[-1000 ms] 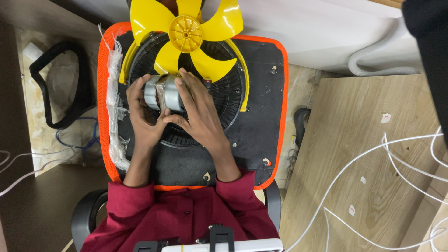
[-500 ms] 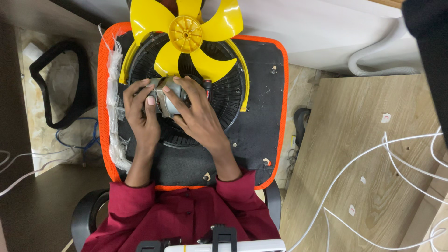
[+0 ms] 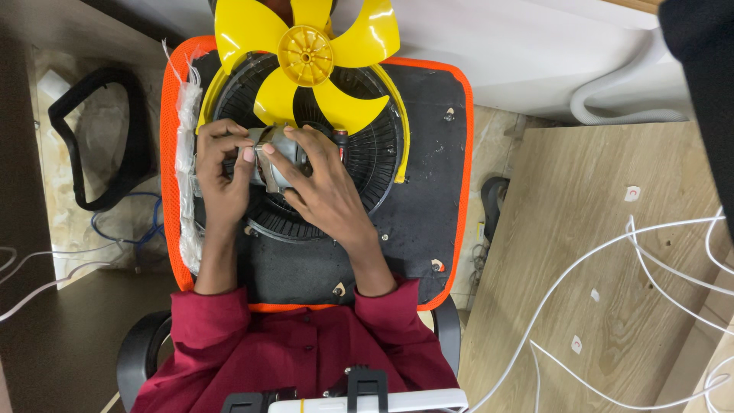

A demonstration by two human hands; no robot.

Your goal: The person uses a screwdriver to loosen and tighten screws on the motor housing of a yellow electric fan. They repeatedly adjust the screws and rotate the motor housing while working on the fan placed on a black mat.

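Wood-grain board (image 3: 612,252) fills the right of the view, crossed by white cables (image 3: 612,252). At centre lies a black work pad with an orange rim (image 3: 428,191), resting before a person in a maroon shirt (image 3: 306,359). On the pad sits a round black fan grille (image 3: 375,153), ribs radiating outward; a yellow fan blade with 5 lobes (image 3: 306,53) lies over its far edge. A black loop-shaped part (image 3: 92,145) rests on the floor to the left.

Step in hand, as judged: the grey fan motor (image 3: 274,157) is being handled at the grille's centre — seated or adjusted against it. The left hand (image 3: 223,172) curls its fingers closed around the motor's left side, thumb pressed to the casing. The right hand (image 3: 321,183) lies over the motor from the right, fingers bent and gripping its top and near face. Any further move calls for both hands to hold the motor square to the grille's hub, with small, steady turns rather than force.

Hidden or unclear — most of the motor lies under the fingers, so its shaft and any screws cannot be made out. The grille's near rim is covered by the forearms. The board and cables are cut off at the right edge.
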